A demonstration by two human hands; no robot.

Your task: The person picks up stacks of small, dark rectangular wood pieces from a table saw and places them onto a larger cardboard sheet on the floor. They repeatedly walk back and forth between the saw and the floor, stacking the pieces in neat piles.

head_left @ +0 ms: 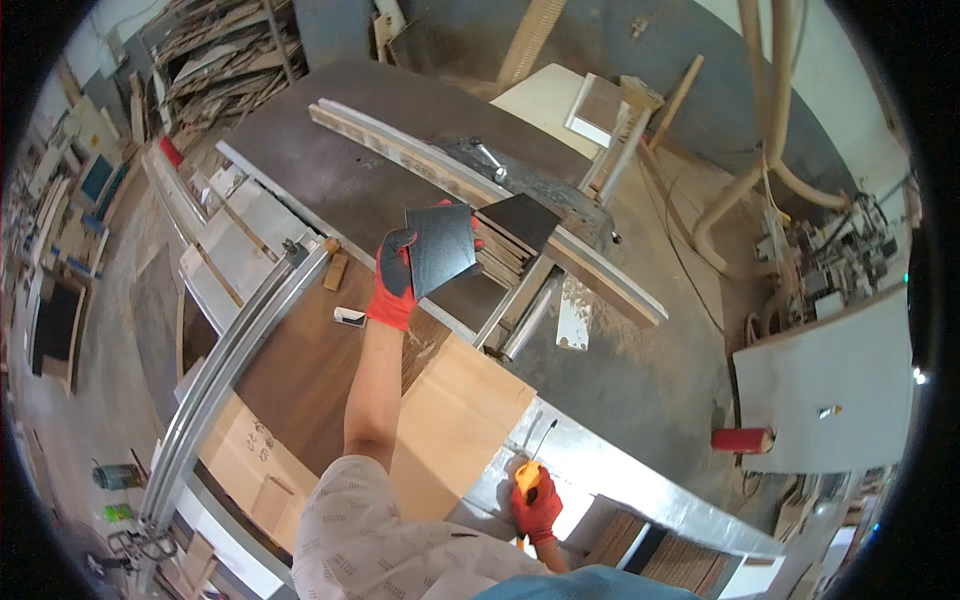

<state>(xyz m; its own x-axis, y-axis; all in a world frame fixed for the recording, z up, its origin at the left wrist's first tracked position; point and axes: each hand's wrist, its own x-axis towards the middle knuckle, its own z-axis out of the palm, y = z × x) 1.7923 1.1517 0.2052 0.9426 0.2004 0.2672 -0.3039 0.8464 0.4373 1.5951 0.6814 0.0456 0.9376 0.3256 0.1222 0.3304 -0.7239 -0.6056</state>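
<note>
My left hand (pixel 396 275), in a red and black glove, grips a small dark board (pixel 441 250) with an angled lower edge, held up over the saw table (pixel 330 110). Just right of it, a stack of similar dark-topped boards (pixel 522 218) rests against the long fence (pixel 420 158); its pale layered edges show. Lower down, my right hand (pixel 537 506), also in a red glove, is closed around a yellow air blow gun (pixel 527 476). Its thin dark nozzle points up and away from me. My fingers partly cover its body.
A metal rail (pixel 225 385) runs along the left of the brown board surface (pixel 310 365). Light wood panels (pixel 455 415) lie near my left forearm. A white-and-black small object (pixel 349 317) sits by my wrist. At right are a red cylinder (pixel 742 440) and thick hoses (pixel 775 120).
</note>
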